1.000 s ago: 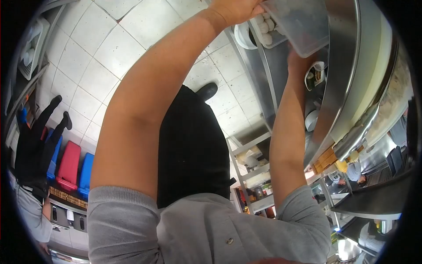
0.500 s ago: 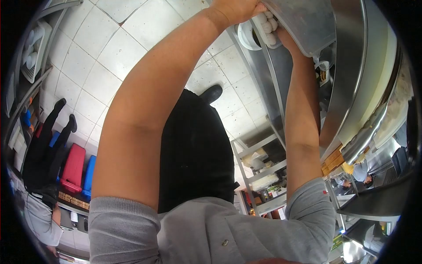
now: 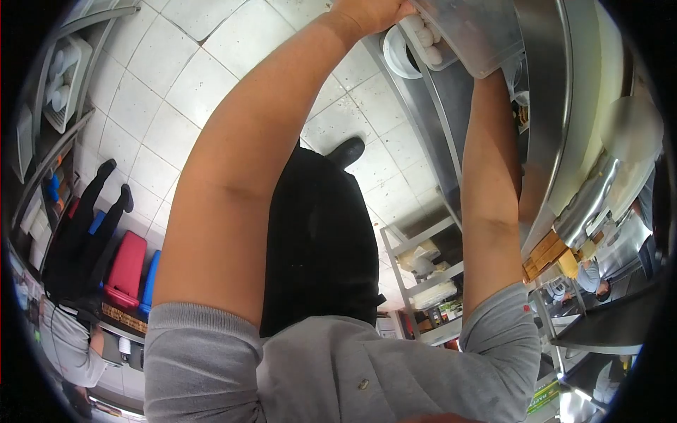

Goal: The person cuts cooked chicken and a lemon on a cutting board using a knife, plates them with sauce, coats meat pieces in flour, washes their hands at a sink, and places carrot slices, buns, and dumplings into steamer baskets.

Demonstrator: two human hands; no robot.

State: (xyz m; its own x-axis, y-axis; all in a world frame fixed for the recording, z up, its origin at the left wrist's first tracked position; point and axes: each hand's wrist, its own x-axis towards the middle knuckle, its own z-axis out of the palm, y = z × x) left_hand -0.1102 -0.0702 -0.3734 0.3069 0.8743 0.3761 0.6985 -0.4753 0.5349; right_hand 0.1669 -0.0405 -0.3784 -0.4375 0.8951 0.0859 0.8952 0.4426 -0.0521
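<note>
At the top edge of the view, my left hand (image 3: 372,15) has its fingers closed at the corner of a translucent plastic lid (image 3: 486,39). The lid is tilted over a clear container (image 3: 444,65) of white round pieces (image 3: 426,37); whether they are eggs or balls of dough I cannot tell. My right forearm (image 3: 490,155) reaches up and passes under the lid. The lid covers my right hand, so its fingers do not show. A white round bowl (image 3: 400,55) with a dark inside stands just left of the container.
A steel counter edge (image 3: 553,141) curves along the right. Below it stands a rack (image 3: 423,282) with packed goods. On the left are a dish rack (image 3: 67,84), a red bin (image 3: 128,268) and another person (image 3: 77,261). White tiles (image 3: 176,127) cover the floor.
The lid has shifted slightly left and now covers my right hand, which partly showed beside the white pieces before. Fewer of those pieces are visible. The whole view has shifted a little.
</note>
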